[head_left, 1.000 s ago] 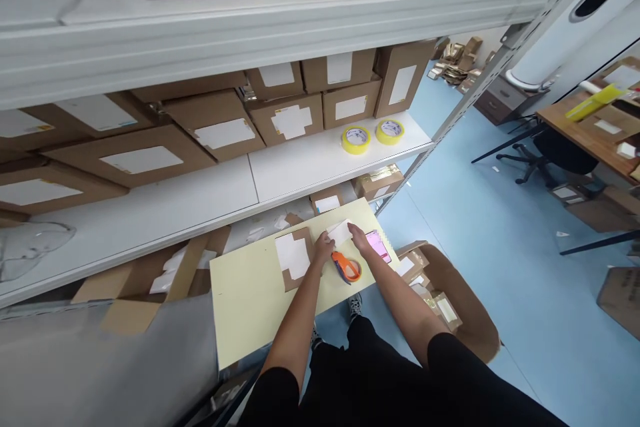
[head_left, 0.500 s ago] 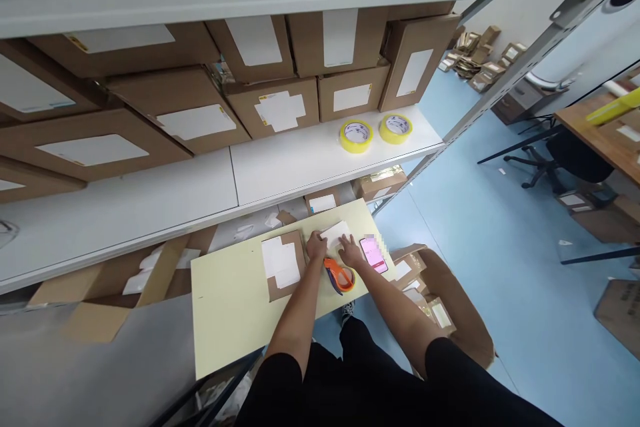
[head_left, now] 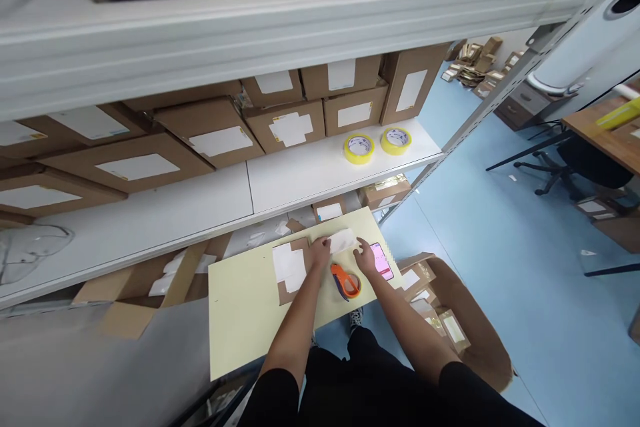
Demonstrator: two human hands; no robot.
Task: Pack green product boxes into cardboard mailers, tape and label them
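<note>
My left hand (head_left: 320, 251) pinches the left end of a small white piece of paper (head_left: 342, 241) above the pale yellow table (head_left: 235, 320). At the paper's right end is my right hand (head_left: 365, 257), fingers apart and curved, seemingly not gripping it. An orange-handled tape dispenser (head_left: 346, 282) with a tape roll lies between my forearms. Left of my left hand, partly behind it, a brown cardboard box (head_left: 287, 296) carries white labels (head_left: 290, 267). A phone with a pink screen (head_left: 382, 261) lies right beside my right hand.
Two yellow tape rolls (head_left: 359, 148) rest on the white shelf (head_left: 295, 177), in front of labelled cardboard boxes (head_left: 133, 167). An open carton (head_left: 483, 333) holding small parcels stands right of the table. A metal shelf post (head_left: 480, 110) rises at the right.
My right hand has come off the white paper and shifted right. My left hand still has the paper's left end, which looks raised. The camera view has tilted up.
</note>
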